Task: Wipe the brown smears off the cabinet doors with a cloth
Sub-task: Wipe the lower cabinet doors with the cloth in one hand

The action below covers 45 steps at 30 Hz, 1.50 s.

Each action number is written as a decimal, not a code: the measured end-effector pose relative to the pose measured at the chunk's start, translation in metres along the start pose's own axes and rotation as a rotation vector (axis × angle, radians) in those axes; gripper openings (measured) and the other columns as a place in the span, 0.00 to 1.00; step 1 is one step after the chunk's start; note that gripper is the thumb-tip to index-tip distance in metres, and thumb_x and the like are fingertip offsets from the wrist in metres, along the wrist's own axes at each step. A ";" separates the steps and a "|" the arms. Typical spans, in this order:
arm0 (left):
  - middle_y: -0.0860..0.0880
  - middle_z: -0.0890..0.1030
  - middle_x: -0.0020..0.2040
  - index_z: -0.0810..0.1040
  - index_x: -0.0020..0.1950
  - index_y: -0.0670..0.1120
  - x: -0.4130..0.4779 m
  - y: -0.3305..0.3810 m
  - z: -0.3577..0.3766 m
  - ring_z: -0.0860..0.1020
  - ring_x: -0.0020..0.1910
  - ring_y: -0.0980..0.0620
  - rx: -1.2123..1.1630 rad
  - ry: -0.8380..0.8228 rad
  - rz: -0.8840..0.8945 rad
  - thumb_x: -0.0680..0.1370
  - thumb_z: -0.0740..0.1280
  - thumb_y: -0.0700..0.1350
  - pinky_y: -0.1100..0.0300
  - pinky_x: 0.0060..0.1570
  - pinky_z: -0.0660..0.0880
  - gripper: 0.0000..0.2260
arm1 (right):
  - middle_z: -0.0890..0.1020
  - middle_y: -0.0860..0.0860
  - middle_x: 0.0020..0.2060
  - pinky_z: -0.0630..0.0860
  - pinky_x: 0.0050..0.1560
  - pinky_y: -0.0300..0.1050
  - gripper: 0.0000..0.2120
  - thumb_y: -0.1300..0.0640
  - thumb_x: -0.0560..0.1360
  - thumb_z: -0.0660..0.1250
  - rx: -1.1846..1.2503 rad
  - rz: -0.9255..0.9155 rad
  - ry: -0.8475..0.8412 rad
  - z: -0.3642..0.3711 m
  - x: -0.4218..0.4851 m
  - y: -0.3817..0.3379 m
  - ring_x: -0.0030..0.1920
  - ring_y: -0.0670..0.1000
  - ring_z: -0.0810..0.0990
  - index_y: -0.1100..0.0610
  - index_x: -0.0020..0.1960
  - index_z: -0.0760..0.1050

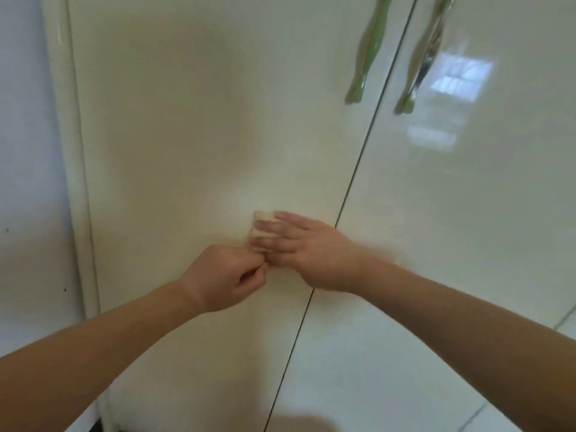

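Observation:
Two glossy cream cabinet doors fill the view, the left door (202,120) and the right door (467,213). A small pale folded cloth (262,217) lies against the left door near the gap between them. My right hand (314,254) presses it flat with straight fingers, which are blurred. Just below and to the left, my left hand (230,275) has curled fingers and pinches what looks like the cloth's lower corner. No brown smear shows on the door surfaces in view.
Two green curved handles (364,57) (420,73) hang at the top, one on each side of the dark door gap (352,182). A rounded cabinet edge (71,151) and a pale wall (25,151) are at the left. A window reflection (458,76) shines on the right door.

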<state>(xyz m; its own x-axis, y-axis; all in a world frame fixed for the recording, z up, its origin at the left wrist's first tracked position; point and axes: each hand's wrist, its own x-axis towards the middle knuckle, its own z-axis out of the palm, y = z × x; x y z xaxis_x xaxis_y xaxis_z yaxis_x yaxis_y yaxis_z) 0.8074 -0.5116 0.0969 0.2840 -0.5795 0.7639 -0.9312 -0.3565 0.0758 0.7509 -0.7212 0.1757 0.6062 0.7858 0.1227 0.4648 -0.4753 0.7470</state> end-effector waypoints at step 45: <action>0.51 0.82 0.38 0.82 0.41 0.47 0.148 0.067 -0.093 0.76 0.38 0.56 -0.689 0.210 -0.445 0.80 0.68 0.41 0.56 0.44 0.71 0.09 | 0.76 0.46 0.53 0.77 0.45 0.41 0.08 0.58 0.81 0.66 0.790 0.774 0.640 -0.089 -0.056 0.037 0.51 0.45 0.78 0.55 0.60 0.75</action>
<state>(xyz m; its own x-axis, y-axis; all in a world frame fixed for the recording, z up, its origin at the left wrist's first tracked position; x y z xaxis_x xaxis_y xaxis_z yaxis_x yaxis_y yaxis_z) 0.7654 -0.5535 0.2743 0.6721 -0.3182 0.6686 -0.6934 0.0465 0.7191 0.6768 -0.7477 0.2549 0.5746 0.1450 0.8055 0.5205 -0.8242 -0.2229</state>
